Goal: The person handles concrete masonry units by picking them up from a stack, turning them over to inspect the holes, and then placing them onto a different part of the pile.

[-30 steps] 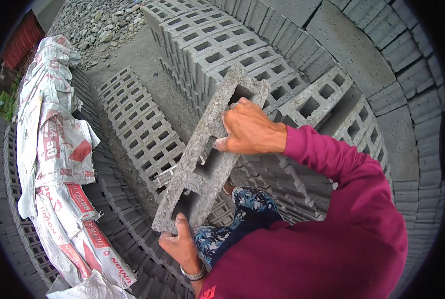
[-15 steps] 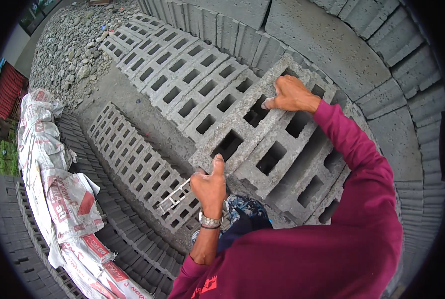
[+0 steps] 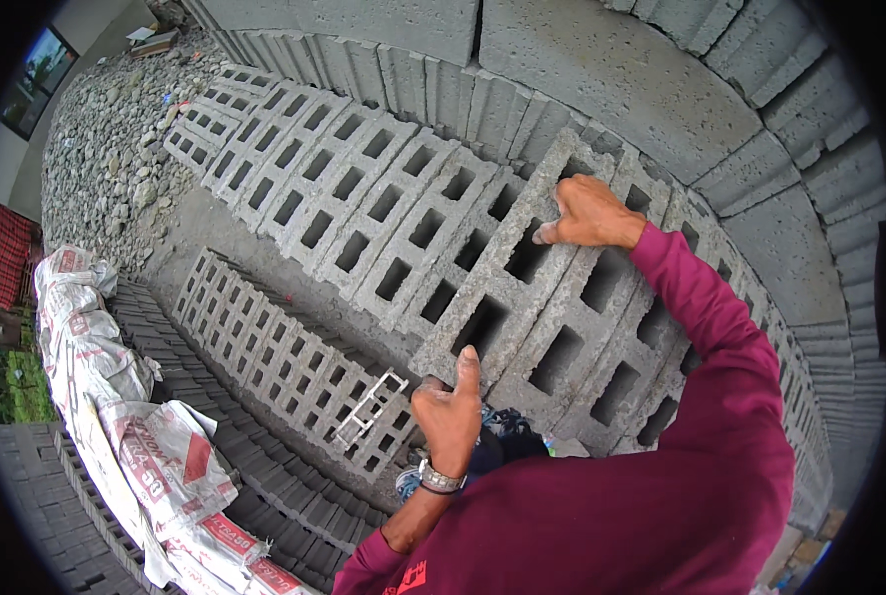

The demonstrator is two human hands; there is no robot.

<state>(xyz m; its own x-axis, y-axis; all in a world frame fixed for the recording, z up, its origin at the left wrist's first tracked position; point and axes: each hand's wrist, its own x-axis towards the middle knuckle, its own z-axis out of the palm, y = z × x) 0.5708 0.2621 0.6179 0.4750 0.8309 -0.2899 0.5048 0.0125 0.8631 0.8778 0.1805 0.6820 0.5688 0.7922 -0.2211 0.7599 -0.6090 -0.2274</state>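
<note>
Between your right hand, pinching its far part, and your left hand, thumb at the near end but grip too hidden to tell, the three-cell hollow concrete block has gone from tilted to lying beside neighbouring blocks, seemingly set down.

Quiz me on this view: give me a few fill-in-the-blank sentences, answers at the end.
1. The left hand and right hand are at a hollow block with ____ openings.
2. A watch circles the ____ wrist.
3. The hand at the block's far end is the ____ one.
4. The sacks are white and ____.

Missing words: three; left; right; red.
</note>
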